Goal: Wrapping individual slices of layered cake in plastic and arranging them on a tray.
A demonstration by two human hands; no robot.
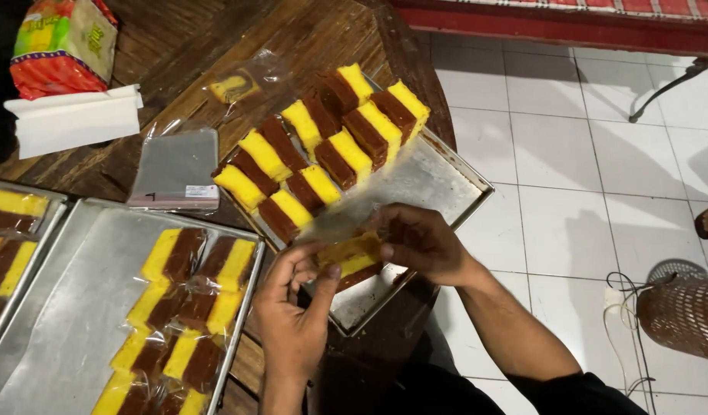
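both hands pinch one cake slice (352, 257) in a clear plastic bag (346, 219): left hand (292, 307) at its near-left end, right hand (419, 244) at its far-right end; its long axis runs between them.

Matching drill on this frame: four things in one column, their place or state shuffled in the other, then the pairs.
Things:
1. cake slice in both hands
2. unwrapped cake slices
3. wrapped cake slices
4. stack of clear plastic bags

Places or states:
A. lying in the near left metal tray
B. flat on the wooden table, between the trays
C. in rows on the metal tray that overhangs the table edge
D. going into a clear wrapper, held by the left hand and right hand

Pairs: 1-D, 2-C, 3-A, 4-B
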